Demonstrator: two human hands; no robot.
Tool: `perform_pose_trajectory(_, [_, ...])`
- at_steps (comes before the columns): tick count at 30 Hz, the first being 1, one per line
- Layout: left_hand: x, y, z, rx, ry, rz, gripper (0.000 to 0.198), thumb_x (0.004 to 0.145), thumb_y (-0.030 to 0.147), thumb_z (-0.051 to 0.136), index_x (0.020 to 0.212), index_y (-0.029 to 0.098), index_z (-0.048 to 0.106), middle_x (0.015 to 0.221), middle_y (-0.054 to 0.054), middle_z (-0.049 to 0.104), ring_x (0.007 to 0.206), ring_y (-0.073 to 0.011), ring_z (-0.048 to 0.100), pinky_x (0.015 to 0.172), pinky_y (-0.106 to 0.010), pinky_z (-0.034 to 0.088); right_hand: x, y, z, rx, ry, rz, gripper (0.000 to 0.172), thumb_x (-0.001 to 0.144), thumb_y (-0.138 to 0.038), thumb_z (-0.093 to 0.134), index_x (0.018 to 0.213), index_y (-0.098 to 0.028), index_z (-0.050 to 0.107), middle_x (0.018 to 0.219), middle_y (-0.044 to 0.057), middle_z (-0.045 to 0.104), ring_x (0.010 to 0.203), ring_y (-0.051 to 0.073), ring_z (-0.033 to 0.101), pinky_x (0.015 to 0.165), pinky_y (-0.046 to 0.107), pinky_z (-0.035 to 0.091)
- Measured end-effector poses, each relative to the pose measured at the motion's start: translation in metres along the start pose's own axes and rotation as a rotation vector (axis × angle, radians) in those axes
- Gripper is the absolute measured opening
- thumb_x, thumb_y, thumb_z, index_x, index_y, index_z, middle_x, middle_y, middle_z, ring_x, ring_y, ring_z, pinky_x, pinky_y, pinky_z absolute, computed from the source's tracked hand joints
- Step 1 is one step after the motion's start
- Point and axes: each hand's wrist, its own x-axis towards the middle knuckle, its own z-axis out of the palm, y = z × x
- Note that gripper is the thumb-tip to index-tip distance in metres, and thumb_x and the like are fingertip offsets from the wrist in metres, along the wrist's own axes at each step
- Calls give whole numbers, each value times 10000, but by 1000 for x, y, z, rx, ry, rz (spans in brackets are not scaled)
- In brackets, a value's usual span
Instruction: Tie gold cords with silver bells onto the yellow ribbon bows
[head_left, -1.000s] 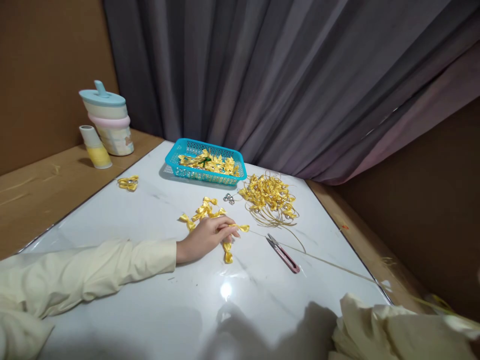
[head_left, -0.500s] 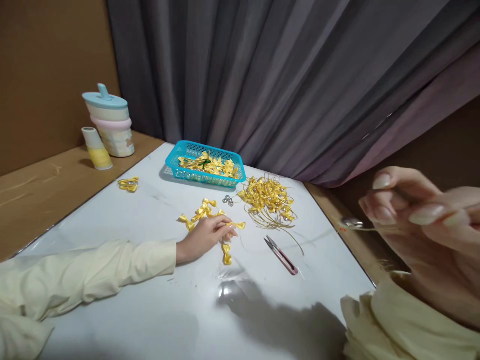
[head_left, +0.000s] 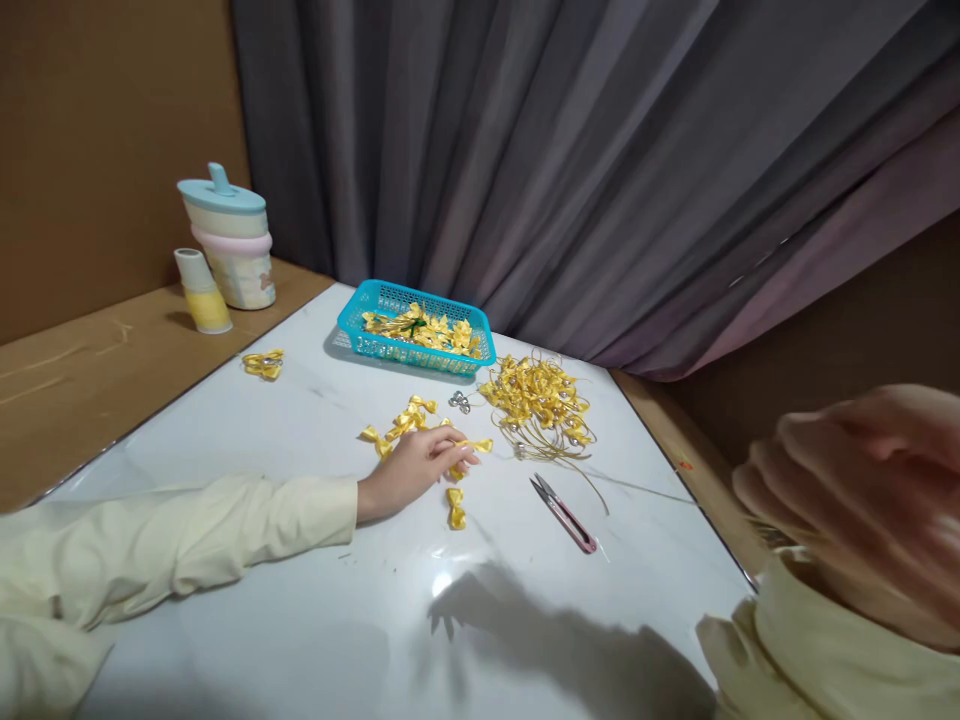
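My left hand (head_left: 411,468) rests on the white table (head_left: 300,600), its fingers pinched on a small yellow ribbon bow (head_left: 475,446) at the end of a row of yellow bows (head_left: 401,424). One more bow (head_left: 455,507) lies just in front of the fingers. My right hand (head_left: 862,490) is raised close to the camera at the right edge, blurred by motion, its fingers stacked together. A thin gold thread (head_left: 637,487) runs across the table toward the right hand.
A turquoise basket (head_left: 352,322) of yellow bows stands at the back. A heap of bows on gold string (head_left: 538,395), small metal bells (head_left: 458,401) and pink thread snips (head_left: 565,514) lie right of my left hand. Pastel cup (head_left: 229,240), small tube (head_left: 201,292) and one bow (head_left: 262,364) at left.
My right hand came up into view from the lower right and moved close to the camera, now blurred. The left hand stayed on the bows, and the thread end it held shifted slightly.
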Motion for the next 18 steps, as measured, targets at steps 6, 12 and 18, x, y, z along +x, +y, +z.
perform_pose_trajectory(6, [1, 15, 1, -196, 26, 23, 242, 825, 370, 594, 928, 151, 590, 977, -70, 699, 1004, -206, 623, 880, -332, 463, 18, 19, 31, 84, -116, -57, 199, 739, -418, 691, 630, -267, 621, 364, -72, 284, 289, 32, 126, 304, 193, 115])
perform_pose_trajectory(12, [-3, 35, 0, -309, -101, -61, 187, 861, 315, 561, 864, 135, 612, 910, -68, 699, 855, -148, 616, 766, -273, 445, 39, 35, 42, 80, -102, 38, 172, 722, -373, 719, 746, -203, 708, 489, -43, 366, 385, 43, 220, 355, 185, 164])
perform_pose_trajectory(18, [-9, 42, 3, -415, -209, -145, 197, 870, 299, 534, 760, 135, 536, 675, 0, 617, 524, -71, 395, 559, -225, 342, 53, 65, 42, 206, -103, 38, 184, 692, -280, 748, 837, -174, 706, 504, -51, 450, 363, 33, 319, 346, 178, 261])
